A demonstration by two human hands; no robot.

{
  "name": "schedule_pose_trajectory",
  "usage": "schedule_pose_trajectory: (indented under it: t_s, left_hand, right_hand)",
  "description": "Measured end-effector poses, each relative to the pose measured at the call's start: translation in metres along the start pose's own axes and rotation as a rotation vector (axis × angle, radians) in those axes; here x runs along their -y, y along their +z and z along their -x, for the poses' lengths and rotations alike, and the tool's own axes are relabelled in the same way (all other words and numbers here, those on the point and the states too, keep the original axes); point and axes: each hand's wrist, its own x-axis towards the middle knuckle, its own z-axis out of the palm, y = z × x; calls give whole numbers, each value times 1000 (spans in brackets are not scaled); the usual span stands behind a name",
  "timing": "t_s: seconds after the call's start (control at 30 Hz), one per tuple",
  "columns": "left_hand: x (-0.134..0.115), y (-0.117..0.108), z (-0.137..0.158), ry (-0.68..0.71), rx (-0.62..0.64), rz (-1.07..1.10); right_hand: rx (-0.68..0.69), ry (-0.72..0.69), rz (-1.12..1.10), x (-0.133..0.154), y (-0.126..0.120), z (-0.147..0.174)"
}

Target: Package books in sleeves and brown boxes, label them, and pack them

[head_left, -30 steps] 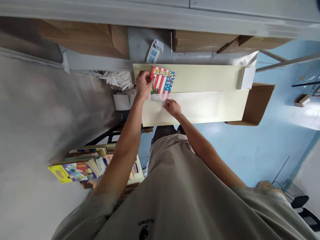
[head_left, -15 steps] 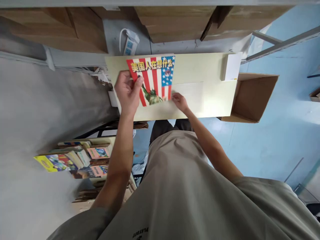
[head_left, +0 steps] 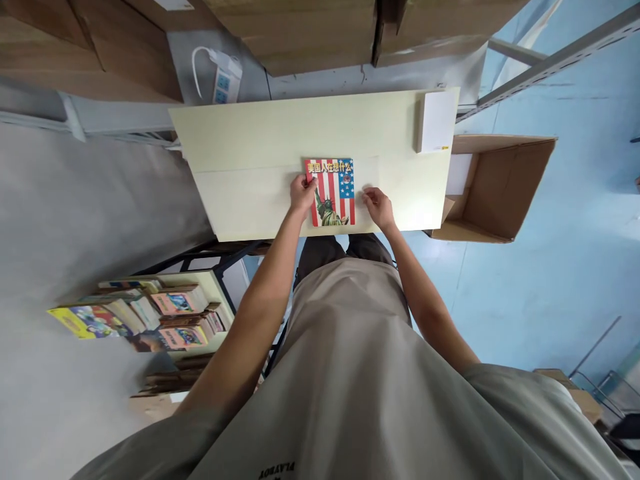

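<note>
A book (head_left: 333,193) with a red-and-white striped cover, a starry blue corner and a green statue is low over or on the pale yellow table (head_left: 250,140). My left hand (head_left: 303,195) grips its left edge, thumb on the cover. Just right of the book, apart from it, my right hand (head_left: 379,208) has its fingers pinched together; what they hold, if anything, I cannot make out. A thin, pale, see-through sheet (head_left: 371,172) shows beside and partly under the book.
A white box (head_left: 436,123) stands at the table's far right. An open cardboard box (head_left: 495,187) is beyond the right edge. Behind the table are a power strip (head_left: 226,79) and large cartons (head_left: 305,33). Books (head_left: 185,303) fill a rack at lower left.
My left hand has brought the book down and to the right, over the see-through sheet. My right hand has shifted slightly right, away from the book's edge. The camera view has moved too.
</note>
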Motion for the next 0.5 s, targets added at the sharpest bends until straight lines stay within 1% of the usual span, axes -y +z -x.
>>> schedule_pose_trajectory:
  t_s: [0.23, 0.33, 0.4, 0.43, 0.5]
  left_hand:
    - [13, -2, -3, -24, -67, -99]
    - [15, 0, -8, -16, -78, -141]
    - [16, 0, -11, -15, -84, -170]
    - [17, -1, -12, -2, -80, -175]
    - [19, -4, -13, 80, -14, -164]
  right_hand:
    - [-82, 10, 91, -7, -24, 3]
    - [-169, 23, 158, -8, -34, 4]
    - [-232, 59, 209, -8, -37, 5]
    - [-239, 81, 230, -8, -37, 6]
    - [-209, 113, 256, -9, -35, 6]
